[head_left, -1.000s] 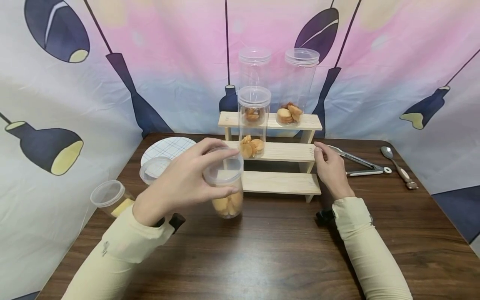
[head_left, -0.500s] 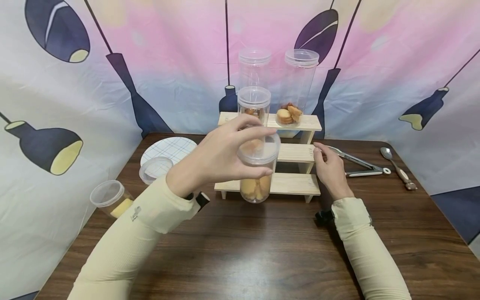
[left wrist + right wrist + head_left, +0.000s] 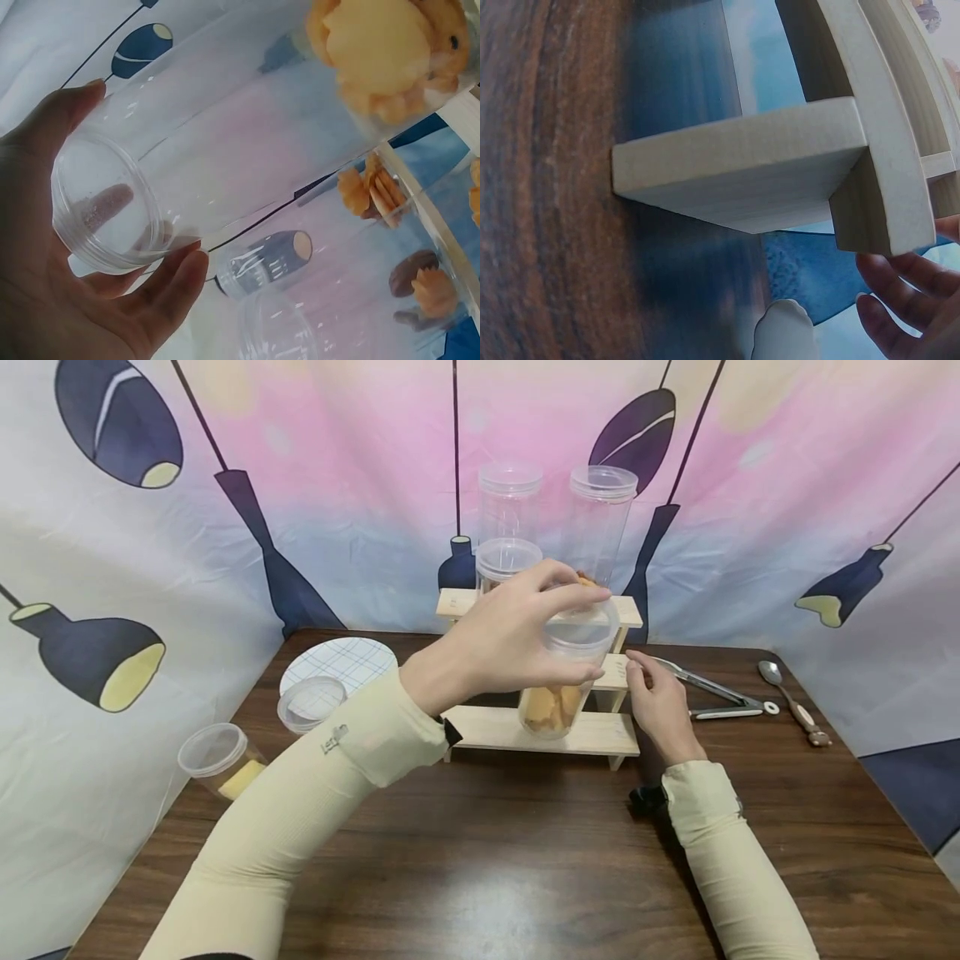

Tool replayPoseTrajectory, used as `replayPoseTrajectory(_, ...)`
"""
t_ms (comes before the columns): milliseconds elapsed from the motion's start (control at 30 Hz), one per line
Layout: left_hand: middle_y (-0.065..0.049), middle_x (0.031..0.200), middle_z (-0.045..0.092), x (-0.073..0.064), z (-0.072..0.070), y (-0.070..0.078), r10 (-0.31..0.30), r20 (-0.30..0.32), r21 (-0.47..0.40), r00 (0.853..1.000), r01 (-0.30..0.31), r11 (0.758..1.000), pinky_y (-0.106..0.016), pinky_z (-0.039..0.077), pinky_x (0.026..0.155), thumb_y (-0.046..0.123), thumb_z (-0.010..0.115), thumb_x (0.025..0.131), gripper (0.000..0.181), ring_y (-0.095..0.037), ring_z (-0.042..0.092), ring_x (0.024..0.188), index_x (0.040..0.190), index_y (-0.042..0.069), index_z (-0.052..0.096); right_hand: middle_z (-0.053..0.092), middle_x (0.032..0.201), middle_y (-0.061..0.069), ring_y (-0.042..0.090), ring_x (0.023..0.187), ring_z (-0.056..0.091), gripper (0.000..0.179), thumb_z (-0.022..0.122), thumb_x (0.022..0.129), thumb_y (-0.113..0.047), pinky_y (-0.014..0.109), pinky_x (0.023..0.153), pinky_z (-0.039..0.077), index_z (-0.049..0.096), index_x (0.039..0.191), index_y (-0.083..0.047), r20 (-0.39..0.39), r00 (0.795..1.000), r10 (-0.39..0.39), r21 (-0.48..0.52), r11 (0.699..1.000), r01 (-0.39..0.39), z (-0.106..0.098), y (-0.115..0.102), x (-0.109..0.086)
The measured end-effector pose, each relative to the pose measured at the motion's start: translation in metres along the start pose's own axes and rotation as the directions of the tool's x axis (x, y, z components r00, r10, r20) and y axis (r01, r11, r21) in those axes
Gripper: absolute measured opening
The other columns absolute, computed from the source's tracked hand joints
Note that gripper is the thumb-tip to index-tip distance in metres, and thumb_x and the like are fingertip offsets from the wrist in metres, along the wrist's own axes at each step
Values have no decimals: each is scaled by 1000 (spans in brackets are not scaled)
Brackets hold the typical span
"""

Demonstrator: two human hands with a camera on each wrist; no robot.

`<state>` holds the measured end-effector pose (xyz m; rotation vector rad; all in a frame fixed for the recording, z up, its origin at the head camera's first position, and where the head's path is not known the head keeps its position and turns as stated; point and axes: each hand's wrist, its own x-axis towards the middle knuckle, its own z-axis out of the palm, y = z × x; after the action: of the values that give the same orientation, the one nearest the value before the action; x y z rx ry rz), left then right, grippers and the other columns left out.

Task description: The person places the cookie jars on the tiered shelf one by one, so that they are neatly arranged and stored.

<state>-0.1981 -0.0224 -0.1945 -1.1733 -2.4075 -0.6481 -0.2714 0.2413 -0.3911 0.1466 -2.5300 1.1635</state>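
Observation:
My left hand (image 3: 498, 643) grips a clear lidded cookie jar (image 3: 553, 714) around its top, thumb on the near side and fingers over the far side. In the head view the jar leans a little and overlaps the bottom and middle tiers of the wooden display stand (image 3: 480, 727). Yellowish cookies (image 3: 382, 60) lie at its base in the left wrist view. At the right end of the middle tier, my right hand (image 3: 663, 706) pinches the board's corner; its fingers (image 3: 900, 289) are bent at the board's end in the right wrist view.
Two tall cookie jars (image 3: 603, 518) stand on the top tier, another jar (image 3: 508, 558) on the middle tier. Metal tongs (image 3: 723, 689) and a spoon (image 3: 793, 703) lie right. Left are a checked plate (image 3: 371, 660), a clear lid (image 3: 311, 702) and a jar with yellow contents (image 3: 217, 756).
My left hand has carried the cookie jar rightward and up, from the table at the stand's left to in front of its tiers. The right hand has stayed at the stand's right end.

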Motion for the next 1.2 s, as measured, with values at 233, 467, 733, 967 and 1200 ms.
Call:
replayPoseTrajectory(233,-1,129,53,23,6,-4,-41,79,16,996,40,999,-24,46,88,47,80,81,71,-10,55,105,143,21,57,63,122,17,32,105,60,55,35,105,-47,52,85,48,54,145,-14,-16,1000,-6,4,1000,6,2,0,0)
replayPoseTrajectory(467,-2,132,53,43,14,-8,-89,115,41,989,85,996,-22,43,89,51,77,82,74,-7,55,104,146,23,53,64,121,18,32,104,61,52,36,106,-45,51,84,49,55,144,-16,-19,1000,-6,2,1000,6,1,0,0)
replayPoseTrajectory(733,1,133,52,58,27,-13,-180,83,70,980,174,982,-24,45,81,56,74,82,74,-5,57,98,146,27,53,63,125,17,32,106,60,53,36,106,-46,51,85,48,54,145,-15,-16,1000,-20,15,1000,20,0,1,1)
replayPoseTrajectory(967,1,137,51,67,38,-20,-251,81,87,965,244,966,-25,46,84,58,75,81,76,-11,54,107,147,28,51,63,124,16,31,105,60,54,36,106,-46,50,85,47,54,144,-14,-13,1000,-16,17,1000,16,0,2,0)
replayPoseTrajectory(1200,-1,141,49,76,43,-22,-309,79,105,948,300,948,-28,45,95,55,76,82,76,-16,53,119,147,27,51,61,131,16,32,108,59,53,36,106,-46,52,87,47,54,145,-15,-9,1000,-15,21,1000,15,0,1,1)
